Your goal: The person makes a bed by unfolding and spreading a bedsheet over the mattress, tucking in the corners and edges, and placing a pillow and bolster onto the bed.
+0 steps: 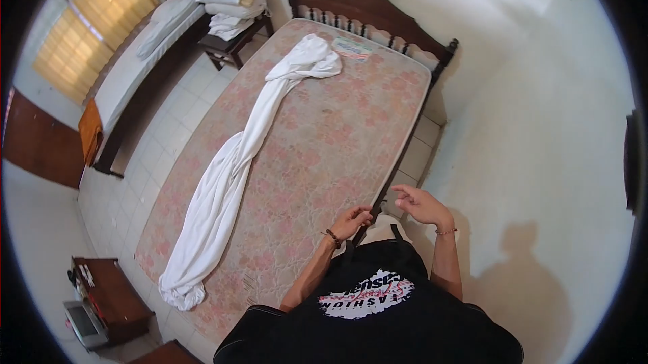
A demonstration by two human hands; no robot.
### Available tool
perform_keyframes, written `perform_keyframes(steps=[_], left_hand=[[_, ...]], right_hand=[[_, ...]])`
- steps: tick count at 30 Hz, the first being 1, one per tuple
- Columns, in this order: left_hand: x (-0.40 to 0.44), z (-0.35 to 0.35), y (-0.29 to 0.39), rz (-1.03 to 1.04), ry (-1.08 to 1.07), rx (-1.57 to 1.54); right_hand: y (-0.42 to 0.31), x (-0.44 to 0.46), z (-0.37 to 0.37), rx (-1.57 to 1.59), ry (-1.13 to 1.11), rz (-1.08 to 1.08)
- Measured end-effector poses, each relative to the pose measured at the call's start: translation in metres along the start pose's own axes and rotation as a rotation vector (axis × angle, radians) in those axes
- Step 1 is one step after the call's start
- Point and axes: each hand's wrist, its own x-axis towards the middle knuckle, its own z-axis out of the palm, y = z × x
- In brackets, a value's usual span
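Long, twisted white cloth [219,195] on faded floral mattress [331,141]
Left hand [352,221] loosely curled, half-open; right hand [423,206] spread, fingers bent

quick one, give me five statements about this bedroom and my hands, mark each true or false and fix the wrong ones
1. The white sheet lies gathered in a long strip on the patterned mattress. True.
2. One hand is gripping the sheet. False: the left hand and the right hand are both apart from it.
3. A dark bracelet is on the left wrist. True.
4. The stacked white cloths lie on the floor. False: the cloths are piled on a small dark table.
5. The headboard is dark wood. True.
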Motion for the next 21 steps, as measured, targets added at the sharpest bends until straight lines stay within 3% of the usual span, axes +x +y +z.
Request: perform_keyframes(steps=[8,11,21], left_hand=[[0.055,-0.024,0.019,0.032,0.278,-0.071],[0.086,-0.023,0.032,0.005,0.425,-0.102],[0.170,-0.010,0.078,-0.003,0.641,-0.246]], right_hand=[[0.022,0.118,-0.035,-0.015,-0.282,-0.139],[0.021,0.160,-0.059,-0.186,-0.457,-0.147],[0.031,0.260,-0.122,-0.244,-0.646,-0.334]])
